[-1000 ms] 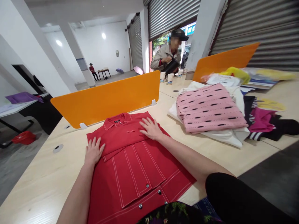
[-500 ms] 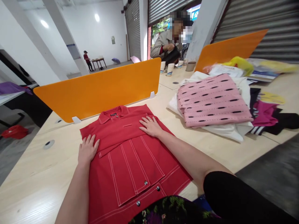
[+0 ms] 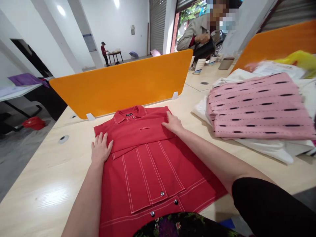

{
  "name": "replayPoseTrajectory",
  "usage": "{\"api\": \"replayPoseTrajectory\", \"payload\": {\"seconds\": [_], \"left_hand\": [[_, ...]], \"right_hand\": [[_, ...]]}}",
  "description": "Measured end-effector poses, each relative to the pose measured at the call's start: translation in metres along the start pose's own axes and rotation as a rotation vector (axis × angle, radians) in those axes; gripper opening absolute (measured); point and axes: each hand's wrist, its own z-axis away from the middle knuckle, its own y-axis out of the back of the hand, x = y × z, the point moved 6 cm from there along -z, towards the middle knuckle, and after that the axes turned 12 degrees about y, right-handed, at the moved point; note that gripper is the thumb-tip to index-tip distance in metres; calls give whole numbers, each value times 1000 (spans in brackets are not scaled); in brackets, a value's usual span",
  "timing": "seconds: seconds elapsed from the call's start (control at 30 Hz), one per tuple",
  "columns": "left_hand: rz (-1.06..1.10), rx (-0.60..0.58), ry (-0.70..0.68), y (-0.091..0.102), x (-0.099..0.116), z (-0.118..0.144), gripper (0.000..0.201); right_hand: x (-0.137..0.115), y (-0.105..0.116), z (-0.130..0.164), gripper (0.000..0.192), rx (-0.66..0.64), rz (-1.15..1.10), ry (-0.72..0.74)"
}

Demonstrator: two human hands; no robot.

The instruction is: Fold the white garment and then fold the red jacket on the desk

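A red jacket [image 3: 153, 174] with white stitching lies face up on the pale wooden table, collar away from me, its sleeves folded across the chest. Several silver snap buttons show near its hem. My left hand [image 3: 100, 149] rests flat with spread fingers on the left edge of the folded sleeves. At the right shoulder edge, my right hand [image 3: 174, 125] touches the cloth, its thumb and forefinger apart; the other fingers are partly hidden. Neither hand grips anything that I can see.
An orange divider [image 3: 120, 89] stands behind the jacket. To the right lies a folded pink cloth [image 3: 259, 108] with black dashes, on white fabric. Paper cups [image 3: 199, 66] stand at the back near a person [image 3: 202, 33] holding a dark object. The table [image 3: 61, 174] has round cable holes.
My right hand has slid from flat on the chest out to the right shoulder edge. The left hand stays on the left edge. The camera view has shifted.
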Motion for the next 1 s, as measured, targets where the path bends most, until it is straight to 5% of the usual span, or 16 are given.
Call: {"api": "replayPoseTrajectory", "payload": {"seconds": [0.1,0.2,0.3,0.43,0.63,0.8,0.9,1.0], "left_hand": [[-9,73,-25,12,5,-1,52],[2,97,-80,16,11,-4,55],[-38,-53,-93,0,11,-8,60],[-74,-166,-88,-18,8,-14,60],[-115,-171,-23,-2,19,-14,57],[-80,-84,-200,29,33,63,58],[-37,-172,-316,26,30,120,58],[-32,-190,-320,24,25,142,56]], "right_hand": [[0,9,-18,62,12,-88,-37],[-5,18,-21,53,141,-56,104],[-5,14,-9,50,190,90,220],[7,-4,-3,43,75,137,212],[-1,6,-1,46,83,136,195],[-20,17,77,51,-42,193,446],[-17,10,128,54,-190,192,478],[-16,6,146,55,-235,183,444]]}}
